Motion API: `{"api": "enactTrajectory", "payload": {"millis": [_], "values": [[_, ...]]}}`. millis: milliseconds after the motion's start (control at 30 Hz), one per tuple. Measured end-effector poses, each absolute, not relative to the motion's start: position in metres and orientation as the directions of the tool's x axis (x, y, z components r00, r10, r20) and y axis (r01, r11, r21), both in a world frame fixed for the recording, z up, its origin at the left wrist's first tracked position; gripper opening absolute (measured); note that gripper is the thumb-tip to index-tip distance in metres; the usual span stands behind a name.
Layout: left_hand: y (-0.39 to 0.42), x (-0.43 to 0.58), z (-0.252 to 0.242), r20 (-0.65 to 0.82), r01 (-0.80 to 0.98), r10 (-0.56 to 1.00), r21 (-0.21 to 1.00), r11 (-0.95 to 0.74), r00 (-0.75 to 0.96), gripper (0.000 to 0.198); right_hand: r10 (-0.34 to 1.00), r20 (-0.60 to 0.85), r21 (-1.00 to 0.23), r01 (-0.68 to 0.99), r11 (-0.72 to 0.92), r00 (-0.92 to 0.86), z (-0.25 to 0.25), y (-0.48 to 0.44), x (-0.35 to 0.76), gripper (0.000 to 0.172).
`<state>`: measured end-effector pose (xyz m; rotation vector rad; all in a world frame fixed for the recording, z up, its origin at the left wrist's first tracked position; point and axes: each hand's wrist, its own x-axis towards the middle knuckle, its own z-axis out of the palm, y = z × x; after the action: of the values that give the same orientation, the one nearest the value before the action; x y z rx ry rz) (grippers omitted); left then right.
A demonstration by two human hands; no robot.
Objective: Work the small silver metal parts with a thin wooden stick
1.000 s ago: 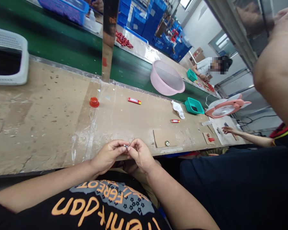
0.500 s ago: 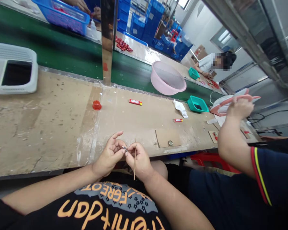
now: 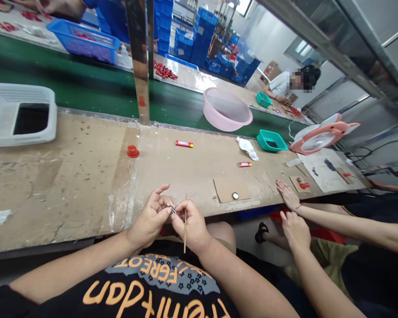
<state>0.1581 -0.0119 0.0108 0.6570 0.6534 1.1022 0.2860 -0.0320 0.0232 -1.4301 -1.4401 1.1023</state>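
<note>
My left hand (image 3: 148, 217) and my right hand (image 3: 189, 225) are close together above the front edge of the wooden workbench (image 3: 86, 185). A tiny metal part (image 3: 171, 210) is pinched at the left hand's fingertips, with the right fingertips touching it. Its exact shape is too small to tell. A thin wooden stick (image 3: 185, 234) stands nearly upright in my right hand, its lower end hanging below the fist.
On the bench lie a red cap (image 3: 133, 151), a cardboard sheet (image 3: 230, 190), a teal tray (image 3: 271, 141) and a white crate (image 3: 20, 115). A pink basin (image 3: 225, 109) sits beyond. A co-worker's hands (image 3: 287, 194) rest at the bench edge to the right.
The co-worker's arm has dropped from the pink fan to the bench edge, with a second hand now showing. My view has shifted slightly. My hands keep their hold.
</note>
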Motion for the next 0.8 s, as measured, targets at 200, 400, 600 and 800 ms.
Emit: {"api": "enactTrajectory", "payload": {"millis": [200, 400, 600, 800], "values": [[-0.014, 0.160, 0.012, -0.163, -0.612, 0.932, 0.715, 0.338, 0.324, 0.052, 0.999, -0.036, -0.963, 0.270, -0.025, -0.034, 0.023, -0.034, 0.287, 0.011], [-0.013, 0.163, 0.019, -0.207, -0.623, 0.906, 0.667, 0.408, 0.370, 0.053, 0.999, -0.024, -0.968, 0.250, -0.016, -0.027, 0.022, -0.038, 0.291, 0.013], [-0.018, 0.168, 0.027, -0.145, -0.608, 0.927, 0.717, 0.339, 0.346, 0.053, 1.000, 0.001, -0.976, 0.216, 0.001, -0.003, 0.024, -0.045, 0.294, 0.014], [-0.028, 0.168, 0.040, -0.088, -0.572, 0.950, 0.780, 0.252, 0.299, 0.060, 0.997, 0.051, -0.972, 0.232, 0.036, 0.056, 0.030, -0.054, 0.294, 0.016]]}}
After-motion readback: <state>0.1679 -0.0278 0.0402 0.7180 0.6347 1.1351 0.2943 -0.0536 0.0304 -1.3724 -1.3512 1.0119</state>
